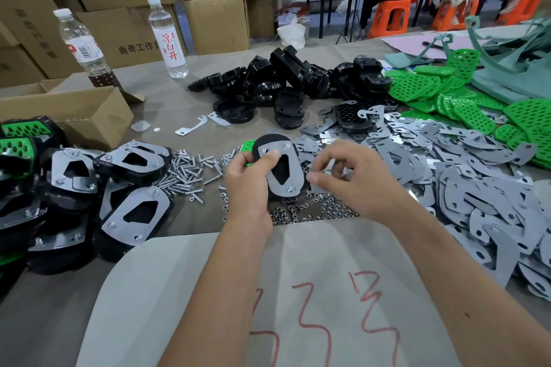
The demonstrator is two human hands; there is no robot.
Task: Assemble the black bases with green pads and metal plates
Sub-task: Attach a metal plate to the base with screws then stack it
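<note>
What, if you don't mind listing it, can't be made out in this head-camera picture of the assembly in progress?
- Whether the right hand pinches a nut: its fingertips cover the spot, and anything there is too small.
- Underside of the held black base: hidden behind its metal plate and the left hand.
- Finished assemblies: the pile runs off the left edge, so no count.
- Loose nuts: too small to count.

2 water bottles (168,36), cardboard boxes (217,24)
</note>
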